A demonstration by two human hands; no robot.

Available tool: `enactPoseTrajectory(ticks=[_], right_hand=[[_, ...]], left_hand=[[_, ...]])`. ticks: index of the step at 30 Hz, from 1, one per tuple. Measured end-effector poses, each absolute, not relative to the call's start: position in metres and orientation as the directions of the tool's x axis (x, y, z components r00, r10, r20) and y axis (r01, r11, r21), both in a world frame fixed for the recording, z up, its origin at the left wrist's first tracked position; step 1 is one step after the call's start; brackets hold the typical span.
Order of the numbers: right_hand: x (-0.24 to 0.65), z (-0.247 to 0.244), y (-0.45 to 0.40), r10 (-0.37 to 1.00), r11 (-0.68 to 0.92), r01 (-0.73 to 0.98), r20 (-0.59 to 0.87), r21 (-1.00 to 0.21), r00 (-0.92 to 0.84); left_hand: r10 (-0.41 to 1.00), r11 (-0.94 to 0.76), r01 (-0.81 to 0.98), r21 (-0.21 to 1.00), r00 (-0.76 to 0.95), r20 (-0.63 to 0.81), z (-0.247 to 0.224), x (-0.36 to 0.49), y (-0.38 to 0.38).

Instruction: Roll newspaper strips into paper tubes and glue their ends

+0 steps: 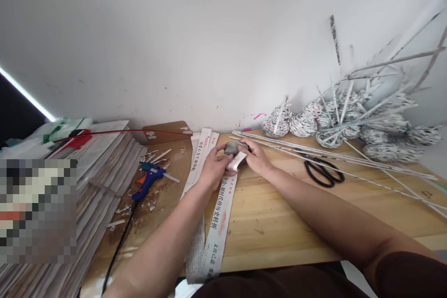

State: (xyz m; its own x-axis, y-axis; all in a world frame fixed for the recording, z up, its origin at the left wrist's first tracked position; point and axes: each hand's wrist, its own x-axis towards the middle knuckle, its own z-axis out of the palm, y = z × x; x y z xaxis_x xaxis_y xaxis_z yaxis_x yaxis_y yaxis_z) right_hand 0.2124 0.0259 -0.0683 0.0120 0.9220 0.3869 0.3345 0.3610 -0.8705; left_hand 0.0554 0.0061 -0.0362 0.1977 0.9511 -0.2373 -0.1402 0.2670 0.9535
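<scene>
My left hand (213, 167) and my right hand (257, 157) meet above the middle of the table. Between their fingers is a small dark grey bundle (231, 147), its material unclear. A printed newspaper strip (218, 216) curls up white against the bundle and runs down to the table's front edge, where it loops over. My left fingers close around the bundle's left side and underside. On the other side, my right thumb and fingers pinch it by the strip. A second newspaper strip (198, 158) lies flat to the left of the hands.
A blue glue gun (150, 181) with a black cord lies among paper scraps on the left. Beyond it rises a newspaper stack (108, 163). Black-handled scissors (323, 171) and long paper sticks (296, 149) lie on the right. Several woven paper gourd shapes (303, 118) line the wall.
</scene>
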Motion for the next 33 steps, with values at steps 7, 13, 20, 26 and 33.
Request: enactPoseTrajectory(ticks=[7,13,20,26,33], right_hand=[[0.207,-0.071,0.029,0.935,0.355,0.133,0.351,-0.925,-0.05],[0.208,-0.07,0.035,0.981,0.188,0.007,0.188,-0.982,0.044],[0.232,-0.056,0.038,0.852,0.273,0.52,0.454,-0.809,0.26],[0.226,-0.044,0.028,0.866,0.28,0.579,0.462,-0.766,0.193],[0.213,-0.057,0.011,0.902,0.375,0.776,0.394,-0.508,-0.178]], left_hand=[[0.969,0.191,-0.089,0.978,0.175,-0.173,-0.047,0.051,0.015],[0.967,0.209,-0.086,0.974,0.165,-0.193,-0.043,0.054,0.012],[0.964,0.153,-0.236,0.96,0.248,-0.093,-0.026,0.045,0.01],[0.892,0.186,-0.222,0.957,0.447,-0.07,-0.02,0.047,-0.002],[0.905,0.24,-0.32,0.917,0.415,-0.092,-0.022,0.049,0.001]])
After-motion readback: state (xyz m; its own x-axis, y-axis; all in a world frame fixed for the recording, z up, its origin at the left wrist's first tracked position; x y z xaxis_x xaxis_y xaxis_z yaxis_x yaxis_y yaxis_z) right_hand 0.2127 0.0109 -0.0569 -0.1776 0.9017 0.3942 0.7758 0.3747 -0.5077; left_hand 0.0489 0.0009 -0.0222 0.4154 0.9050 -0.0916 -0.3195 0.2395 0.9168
